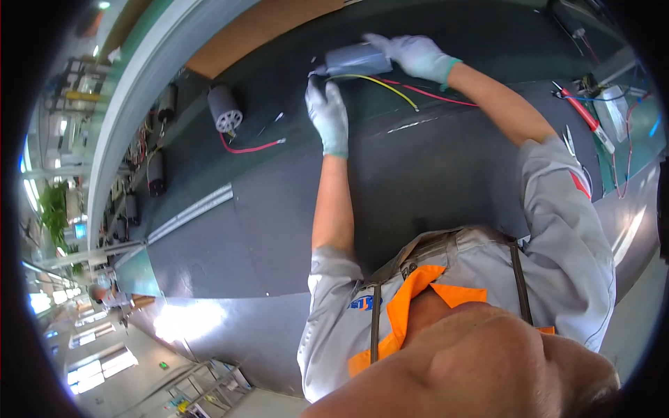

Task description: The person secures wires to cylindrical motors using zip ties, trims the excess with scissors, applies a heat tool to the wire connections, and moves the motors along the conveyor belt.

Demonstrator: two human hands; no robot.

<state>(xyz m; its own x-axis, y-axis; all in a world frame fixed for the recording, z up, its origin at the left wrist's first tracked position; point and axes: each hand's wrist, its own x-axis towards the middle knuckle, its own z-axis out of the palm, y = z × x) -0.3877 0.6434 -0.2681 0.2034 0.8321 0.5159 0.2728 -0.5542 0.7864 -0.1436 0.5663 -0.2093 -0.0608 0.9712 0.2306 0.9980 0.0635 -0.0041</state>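
Observation:
A grey cylindrical motor lies on its side between my two gloved hands at the far part of the dark bench. At its left end, my left hand has its fingers closed on the motor's edge. My right hand is wrapped over the opposite end, its fingertips slightly blurred. A yellow-green wire and a red wire trail right from the motor, below my right hand. The motor's end faces are hidden or too blurred to make out.
Another motor with a red lead stands to the left. More dark motors line the left side. At right are a red-handled tool, scissors and a motor. A metal strip lies at left; cardboard is at the back.

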